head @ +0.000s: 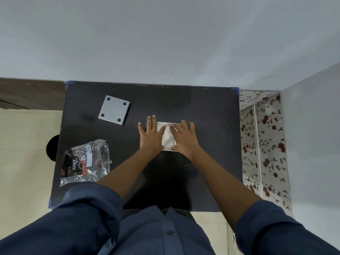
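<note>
Slab (114, 112) behind wrapper (86, 161); both left of packet (168, 138).

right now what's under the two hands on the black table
A white rectangular sheet, paper or cloth, lies flat on the black table under the left hand and right hand, which press it with straight fingers. Only its middle strip shows; its sides are covered.
</note>
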